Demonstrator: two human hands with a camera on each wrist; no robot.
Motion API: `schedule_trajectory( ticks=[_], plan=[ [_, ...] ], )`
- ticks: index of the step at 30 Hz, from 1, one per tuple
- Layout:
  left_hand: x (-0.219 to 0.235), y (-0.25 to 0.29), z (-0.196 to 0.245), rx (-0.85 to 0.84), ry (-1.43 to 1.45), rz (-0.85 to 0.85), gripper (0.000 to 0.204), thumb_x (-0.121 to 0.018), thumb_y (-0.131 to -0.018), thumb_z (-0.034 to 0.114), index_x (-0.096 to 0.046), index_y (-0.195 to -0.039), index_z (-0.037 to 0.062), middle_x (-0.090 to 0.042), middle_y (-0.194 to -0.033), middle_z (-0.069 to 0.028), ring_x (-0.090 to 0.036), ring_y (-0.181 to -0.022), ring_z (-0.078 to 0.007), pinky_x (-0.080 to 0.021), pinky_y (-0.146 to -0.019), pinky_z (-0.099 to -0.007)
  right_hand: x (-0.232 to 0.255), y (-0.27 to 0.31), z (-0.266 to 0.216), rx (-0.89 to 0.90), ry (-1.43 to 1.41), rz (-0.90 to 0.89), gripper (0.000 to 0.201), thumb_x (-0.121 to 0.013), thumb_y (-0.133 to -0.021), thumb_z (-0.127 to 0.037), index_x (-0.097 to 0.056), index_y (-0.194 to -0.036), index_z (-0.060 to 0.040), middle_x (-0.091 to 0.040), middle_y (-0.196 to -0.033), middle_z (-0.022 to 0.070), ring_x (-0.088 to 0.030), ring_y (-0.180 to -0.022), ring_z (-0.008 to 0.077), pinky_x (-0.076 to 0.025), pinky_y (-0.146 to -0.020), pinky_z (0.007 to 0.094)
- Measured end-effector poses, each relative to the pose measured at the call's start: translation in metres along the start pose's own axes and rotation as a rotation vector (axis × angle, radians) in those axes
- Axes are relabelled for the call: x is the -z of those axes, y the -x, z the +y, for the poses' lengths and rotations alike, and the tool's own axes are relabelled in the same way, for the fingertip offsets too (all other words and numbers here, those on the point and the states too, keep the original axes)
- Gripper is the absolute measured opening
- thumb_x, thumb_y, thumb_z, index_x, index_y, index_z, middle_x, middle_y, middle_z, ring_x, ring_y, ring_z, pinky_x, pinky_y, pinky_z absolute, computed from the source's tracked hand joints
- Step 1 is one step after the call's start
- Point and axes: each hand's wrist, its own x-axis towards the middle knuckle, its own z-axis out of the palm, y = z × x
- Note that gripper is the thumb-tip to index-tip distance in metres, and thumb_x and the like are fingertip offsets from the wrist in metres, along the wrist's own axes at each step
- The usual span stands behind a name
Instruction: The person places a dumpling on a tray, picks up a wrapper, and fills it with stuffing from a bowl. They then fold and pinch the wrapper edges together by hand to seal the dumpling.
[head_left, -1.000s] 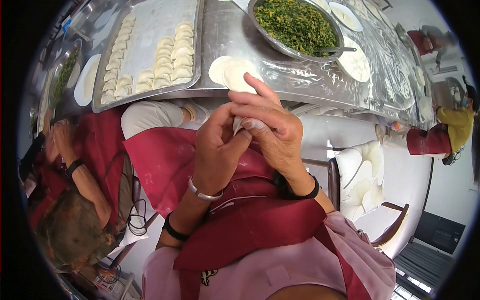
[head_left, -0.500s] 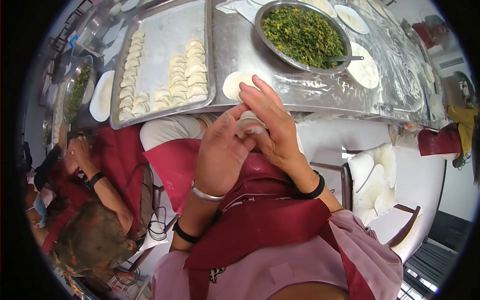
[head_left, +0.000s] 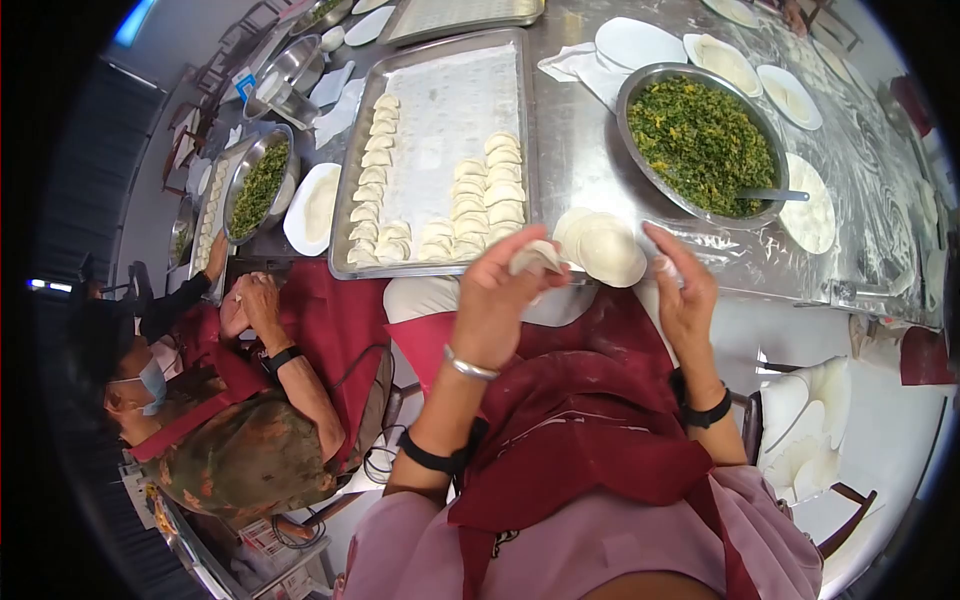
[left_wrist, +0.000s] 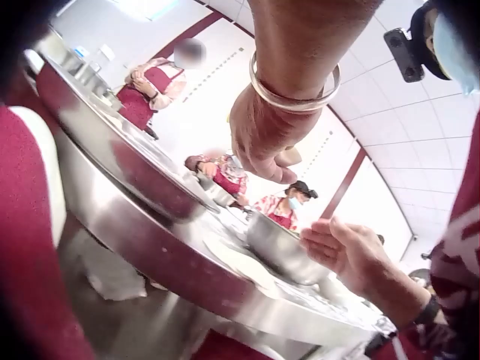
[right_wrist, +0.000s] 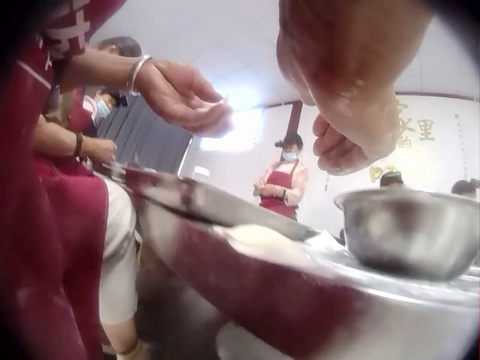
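In the head view my left hand [head_left: 492, 310], with a silver bangle at the wrist, holds a folded dumpling [head_left: 537, 257] by its fingers, close to the tray's near right corner. The metal tray [head_left: 455, 90] carries rows of pleated dumplings [head_left: 504, 190] on a white-dusted surface. My right hand [head_left: 687, 300] is apart from the left, fingers loosely extended and nothing in them. Just left of its fingertips lie overlapping round dough wrappers [head_left: 613, 255] at the table edge. The right wrist view shows the fingers of this hand bent loosely in the air.
A steel bowl [head_left: 625, 130] of chopped green and yellow filling stands behind the wrappers, a spoon [head_left: 775, 195] in it. White plates [head_left: 640, 42] lie beyond. At left another person [head_left: 240, 440] sits working by a second filling bowl [head_left: 287, 190]. A chair [head_left: 810, 410] stands at right.
My hands, earlier together around the dumpling, have separated: the left moved toward the tray with the dumpling, the right moved to the right and let go. The head view has turned left.
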Motion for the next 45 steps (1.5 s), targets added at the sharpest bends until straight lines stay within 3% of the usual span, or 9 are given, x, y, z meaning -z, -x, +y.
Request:
schedule_trajectory(
  ticks=[7,10,13,14,18,33,36,39,45],
  plan=[
    [0.095,-0.057,0.034,-0.109,-0.508,0.316,0.033,-0.056,-0.090,-0.007,-0.060,-0.122,-0.0066,-0.068,-0.100,-0.0107,-0.067,-0.085,-0.0157,-0.057,-0.076,-0.0265,0.007,0.000,0.097,0.090,0.278,0.002,0.019,-0.063,-0.085,0.000,-0.069,-0.102,-0.0029,-0.069,-0.111,0.0112,-0.063,-0.105,0.0315,-0.049,-0.093,0.0377],
    [0.148,-0.088,0.030,-0.245,-0.784,0.382,0.032,-0.062,-0.082,-0.007,-0.069,-0.113,-0.0026,-0.067,-0.087,-0.0037,-0.057,-0.071,-0.0088,-0.049,-0.066,-0.0234,-0.001,-0.001,0.103,0.122,0.448,0.065,0.017,-0.066,-0.081,0.001,-0.071,-0.096,-0.0057,-0.070,-0.108,0.0058,-0.063,-0.104,0.0280,-0.050,-0.091,0.0369],
    [0.166,-0.106,0.028,-0.238,-0.901,0.372,0.032,-0.064,-0.078,-0.006,-0.071,-0.110,-0.0013,-0.064,-0.082,-0.0005,-0.051,-0.068,-0.0073,-0.045,-0.063,-0.0227,-0.004,-0.001,0.098,0.102,0.474,0.094,0.016,-0.067,-0.080,0.000,-0.071,-0.094,-0.0063,-0.071,-0.106,0.0051,-0.063,-0.104,0.0274,-0.050,-0.090,0.0369],
    [0.177,-0.113,0.025,-0.181,-1.034,0.372,0.033,-0.065,-0.078,-0.005,-0.071,-0.110,-0.0001,-0.069,-0.086,-0.0044,-0.057,-0.071,-0.0102,-0.048,-0.067,-0.0241,-0.004,-0.002,0.097,0.099,0.479,0.099,0.016,-0.067,-0.079,0.000,-0.071,-0.093,-0.0064,-0.071,-0.106,0.0051,-0.063,-0.104,0.0272,-0.050,-0.090,0.0369],
    [0.172,-0.119,0.019,-0.155,-1.229,0.359,0.032,-0.064,-0.077,-0.005,-0.073,-0.106,0.0022,-0.073,-0.098,-0.0128,-0.066,-0.079,-0.0185,-0.051,-0.075,-0.0294,-0.005,-0.003,0.096,0.104,0.506,0.098,0.019,-0.067,-0.076,0.001,-0.071,-0.093,-0.0069,-0.070,-0.106,0.0042,-0.062,-0.104,0.0268,-0.050,-0.090,0.0372],
    [0.178,-0.120,0.005,-0.089,-0.992,0.290,0.031,-0.063,-0.079,-0.003,-0.073,-0.108,0.0013,-0.065,-0.077,0.0000,-0.052,-0.065,-0.0061,-0.043,-0.058,-0.0221,-0.008,-0.006,0.093,0.129,0.565,0.102,0.027,-0.065,-0.070,0.004,-0.069,-0.093,-0.0080,-0.070,-0.105,0.0036,-0.062,-0.102,0.0265,-0.049,-0.089,0.0369],
    [0.173,-0.119,0.006,-0.045,-0.910,0.294,0.031,-0.063,-0.079,-0.004,-0.073,-0.107,0.0028,-0.068,-0.081,-0.0026,-0.057,-0.068,-0.0098,-0.047,-0.064,-0.0236,-0.008,-0.006,0.091,0.129,0.558,0.105,0.027,-0.064,-0.070,0.004,-0.069,-0.094,-0.0082,-0.070,-0.106,0.0033,-0.062,-0.102,0.0266,-0.049,-0.089,0.0369],
    [0.176,-0.118,0.006,-0.270,-1.235,0.204,0.030,-0.061,-0.079,-0.006,-0.073,-0.105,0.0044,-0.071,-0.092,-0.0081,-0.065,-0.078,-0.0192,-0.051,-0.074,-0.0278,-0.008,-0.006,0.091,0.124,0.563,0.100,0.027,-0.065,-0.070,0.004,-0.068,-0.094,-0.0085,-0.070,-0.106,0.0028,-0.062,-0.102,0.0266,-0.049,-0.089,0.0368],
    [0.171,-0.114,0.008,-0.342,-1.459,0.137,0.034,-0.057,-0.077,-0.007,-0.072,-0.105,0.0052,-0.069,-0.111,-0.0143,-0.066,-0.100,-0.0308,-0.052,-0.087,-0.0363,-0.009,-0.006,0.093,0.133,0.585,0.098,0.027,-0.065,-0.070,0.003,-0.068,-0.094,-0.0092,-0.070,-0.107,0.0025,-0.062,-0.103,0.0268,-0.049,-0.089,0.0373]
  ],
)
